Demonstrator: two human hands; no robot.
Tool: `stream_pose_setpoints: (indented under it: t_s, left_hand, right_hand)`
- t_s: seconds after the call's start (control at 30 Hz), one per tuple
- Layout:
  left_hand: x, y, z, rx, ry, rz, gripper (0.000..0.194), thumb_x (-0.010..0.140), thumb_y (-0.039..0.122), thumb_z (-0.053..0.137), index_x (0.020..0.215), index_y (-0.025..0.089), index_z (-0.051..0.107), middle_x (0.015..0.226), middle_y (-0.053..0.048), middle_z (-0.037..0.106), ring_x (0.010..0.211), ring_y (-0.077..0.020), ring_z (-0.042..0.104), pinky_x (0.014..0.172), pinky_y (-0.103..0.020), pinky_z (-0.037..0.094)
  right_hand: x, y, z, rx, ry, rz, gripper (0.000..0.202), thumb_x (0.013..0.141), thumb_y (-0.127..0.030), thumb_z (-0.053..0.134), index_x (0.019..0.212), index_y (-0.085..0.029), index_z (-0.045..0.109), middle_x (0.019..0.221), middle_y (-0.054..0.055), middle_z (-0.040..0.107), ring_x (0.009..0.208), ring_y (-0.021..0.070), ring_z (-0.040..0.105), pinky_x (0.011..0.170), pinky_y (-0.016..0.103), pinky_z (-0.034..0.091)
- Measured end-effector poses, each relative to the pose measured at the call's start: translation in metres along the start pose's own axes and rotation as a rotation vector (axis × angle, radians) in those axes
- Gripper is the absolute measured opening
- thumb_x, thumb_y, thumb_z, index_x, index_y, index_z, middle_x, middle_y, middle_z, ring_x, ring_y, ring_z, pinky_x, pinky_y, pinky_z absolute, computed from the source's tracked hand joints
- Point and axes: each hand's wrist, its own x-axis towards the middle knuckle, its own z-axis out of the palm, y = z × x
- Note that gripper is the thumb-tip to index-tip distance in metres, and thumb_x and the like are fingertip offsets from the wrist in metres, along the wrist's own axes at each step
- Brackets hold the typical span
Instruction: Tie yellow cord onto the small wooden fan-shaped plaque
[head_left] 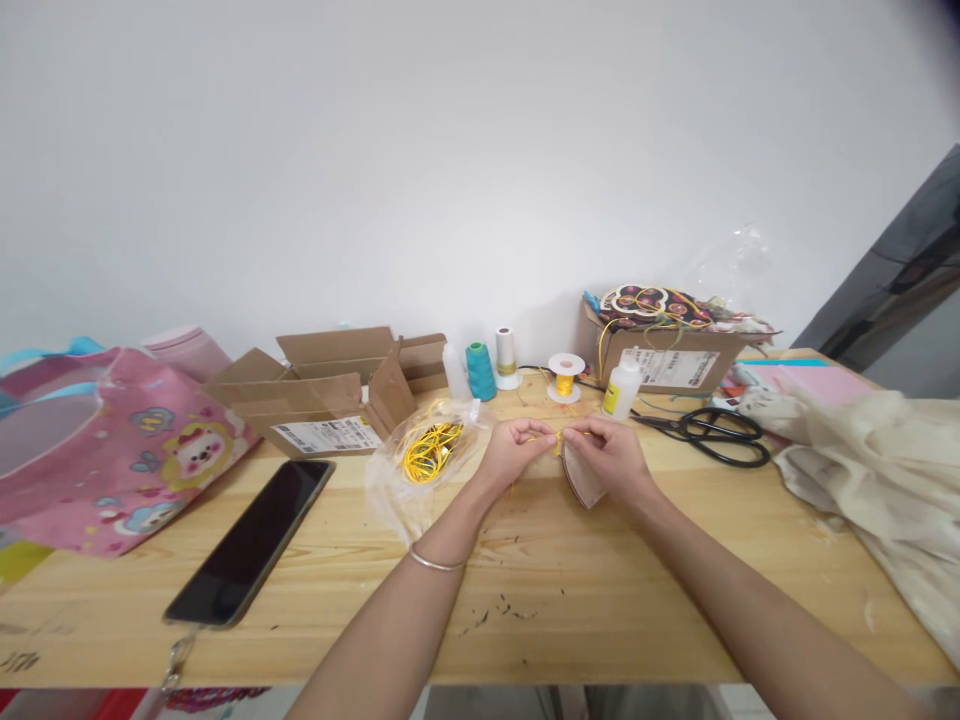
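Note:
Over the middle of the wooden table, both my hands meet with their fingertips almost touching. My left hand (516,452) pinches a thin yellow cord (557,443), whose loose end hangs below the fingers. Closed on the same cord, close to a small pale flat piece with a dark edge (582,478), is my right hand (611,455). That piece hangs under my right fingers, partly covered by them; its kind is not clear. Just left of my left hand lies a clear plastic bag (390,485) with a bundle of yellow cord (431,452) inside.
Behind stand a teal thread cone (480,372), a white spool (506,355), a yellow cord spool (565,378) and a small bottle (622,390). Black scissors (720,436) and cream cloth (862,480) lie right. Left are an open box (322,400), a phone (251,545) and a pink bag (135,450).

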Motion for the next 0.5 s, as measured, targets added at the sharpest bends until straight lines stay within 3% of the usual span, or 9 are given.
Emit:
stream_pose_setpoints:
  t_s: [0.27,0.5]
  left_hand:
    - [-0.0006,0.0006,-0.0009,-0.05,0.009,-0.021,0.023,0.056,0.029,0.061,0.069,0.011,0.06,0.059,-0.001,0.059,0.051,-0.0065,0.047,0.05,-0.018,0.033]
    - [0.0033,-0.0046,-0.003,0.036,0.044,-0.017,0.025,0.054,0.032,0.061,0.068,0.012,0.06,0.053,0.001,0.057,0.046,-0.0062,0.044,0.045,-0.018,0.03]
  right_hand:
    - [0.0003,-0.002,0.0018,0.097,-0.016,0.08,0.019,0.067,-0.029,0.05,0.069,-0.014,0.062,0.065,0.003,0.06,0.059,0.0129,0.053,0.053,0.023,0.04]
    - [0.0003,-0.0005,0.0023,0.082,0.002,0.091,0.018,0.067,-0.028,0.05,0.068,-0.015,0.062,0.064,0.004,0.061,0.058,0.0135,0.054,0.052,0.023,0.041]
